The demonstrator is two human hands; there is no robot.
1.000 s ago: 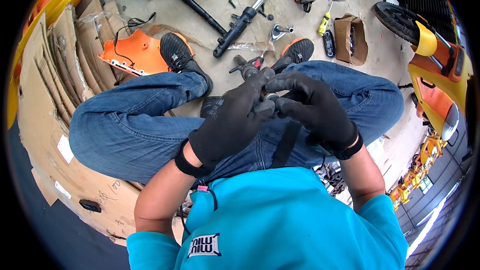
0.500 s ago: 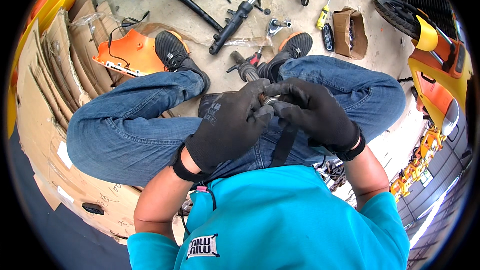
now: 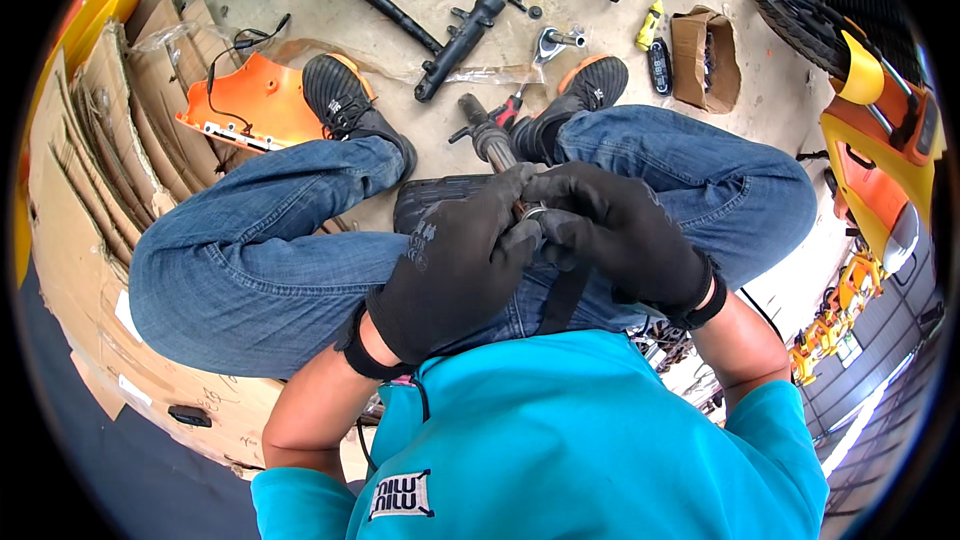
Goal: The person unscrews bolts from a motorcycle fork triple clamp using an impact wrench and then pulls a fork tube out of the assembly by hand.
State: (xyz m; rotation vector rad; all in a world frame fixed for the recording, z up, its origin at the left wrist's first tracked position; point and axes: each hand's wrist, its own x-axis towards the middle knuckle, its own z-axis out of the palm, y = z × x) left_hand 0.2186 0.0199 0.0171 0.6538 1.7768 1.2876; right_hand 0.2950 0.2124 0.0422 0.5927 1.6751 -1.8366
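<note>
In black work gloves, both hands meet above my lap at the near end of a metal tube (image 3: 492, 145) that points away between my shoes. My left hand (image 3: 455, 265) is closed round the left side of this end. My right hand (image 3: 625, 240) pinches a shiny metal ring (image 3: 533, 212) at the tube's tip, thumb and fingers pressed together. The gloves cover most of the end, so how the ring sits on it cannot be made out. Just beyond the tube lies a red-handled tool (image 3: 510, 112) on the floor.
Past my feet lie a black fork leg (image 3: 465, 48), a ratchet wrench (image 3: 556, 43), a yellow screwdriver (image 3: 650, 26) and a cardboard box (image 3: 690, 60) of small parts. An orange shell (image 3: 255, 100) and stacked cardboard (image 3: 110, 155) are at left. A wheeled yellow-orange machine (image 3: 870, 130) stands right.
Both hands stay together at the tube's end, with only slight finger shifts. The whole view has tilted a little; nothing has been let go.
</note>
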